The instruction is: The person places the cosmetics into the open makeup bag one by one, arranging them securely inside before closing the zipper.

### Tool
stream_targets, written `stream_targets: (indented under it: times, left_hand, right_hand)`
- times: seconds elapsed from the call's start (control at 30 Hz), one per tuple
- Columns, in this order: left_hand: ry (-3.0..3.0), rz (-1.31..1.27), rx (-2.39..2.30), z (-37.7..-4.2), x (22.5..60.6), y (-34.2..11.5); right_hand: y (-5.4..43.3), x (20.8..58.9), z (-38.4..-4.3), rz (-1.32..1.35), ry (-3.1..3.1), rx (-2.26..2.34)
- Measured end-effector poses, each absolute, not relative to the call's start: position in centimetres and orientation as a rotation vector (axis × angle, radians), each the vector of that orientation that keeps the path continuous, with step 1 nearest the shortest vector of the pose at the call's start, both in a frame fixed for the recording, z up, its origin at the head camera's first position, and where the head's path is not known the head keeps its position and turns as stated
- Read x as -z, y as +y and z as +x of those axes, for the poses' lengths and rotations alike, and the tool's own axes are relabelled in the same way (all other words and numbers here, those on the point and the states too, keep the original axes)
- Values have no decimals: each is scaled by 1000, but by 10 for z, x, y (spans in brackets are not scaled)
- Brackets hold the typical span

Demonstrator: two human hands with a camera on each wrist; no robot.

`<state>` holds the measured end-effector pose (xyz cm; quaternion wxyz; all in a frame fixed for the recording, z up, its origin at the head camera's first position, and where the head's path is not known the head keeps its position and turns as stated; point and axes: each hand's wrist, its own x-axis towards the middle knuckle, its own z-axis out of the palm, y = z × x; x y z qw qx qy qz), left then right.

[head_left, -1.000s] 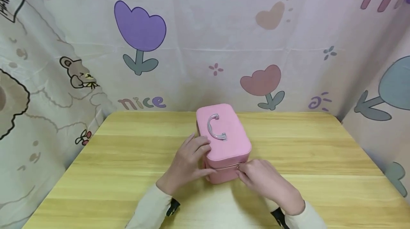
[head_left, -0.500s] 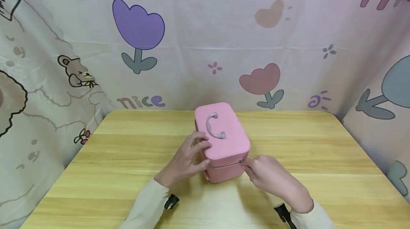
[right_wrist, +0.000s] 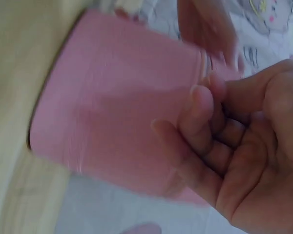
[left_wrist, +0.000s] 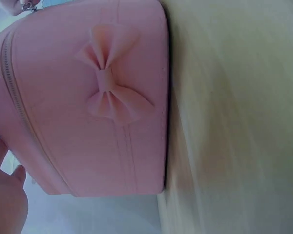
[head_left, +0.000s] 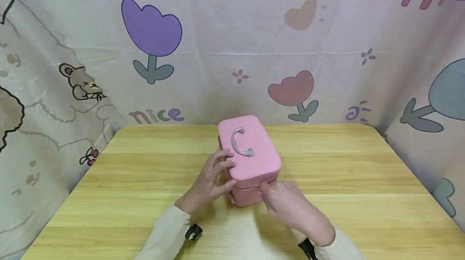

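A pink cosmetic case [head_left: 259, 167] stands on the table, a silver handle [head_left: 236, 143] on its lid. Around its side, below the lid, runs a zipper [left_wrist: 22, 105]. My left hand [head_left: 208, 179] rests at the lid's left edge, fingertips on top and thumb at the near left corner. At the near side, my right hand [head_left: 287, 203] pinches the small metal zipper pull [left_wrist: 29, 7] between thumb and forefinger. A pink bow [left_wrist: 110, 80] decorates the case's wall in the left wrist view. The right wrist view is blurred, and the pull is hidden there behind the fingertips.
The case stands on a pale wood-grain table [head_left: 145, 163], fairly near its far edge. Behind and at both sides hangs a printed cloth [head_left: 218, 17] with flowers and a bear. Small black cameras [head_left: 193, 231] are strapped at both wrists.
My right hand with the zipper pull shifted to the near right corner, then came back left along the near side. The left hand's thumb has risen from the near side to the lid's edge.
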<state>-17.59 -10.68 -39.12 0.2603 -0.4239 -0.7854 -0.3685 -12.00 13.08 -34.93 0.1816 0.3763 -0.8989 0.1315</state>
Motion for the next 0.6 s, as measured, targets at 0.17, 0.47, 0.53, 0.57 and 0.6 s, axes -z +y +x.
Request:
stream_targets:
  times: [0.17, 0.47, 0.53, 0.57, 0.6]
  left_hand:
    - [-2110, -1173, 1021, -178, 388, -108]
    - [-2101, -1189, 1045, -184, 376, -111]
    - [-2109, -1195, 1027, -183, 376, -113]
    - [-2117, -1195, 1018, -181, 376, -114]
    - [-2126, -1193, 1007, -180, 376, -115]
  right_hand:
    - [124, 350, -119, 1112, -2581, -393]
    - [123, 345, -123, 1112, -2608, -419]
    - [122, 345, -123, 1117, -2625, -436]
    - [122, 346, -122, 1119, -2634, -440]
    - [121, 346, -122, 1122, -2642, -445]
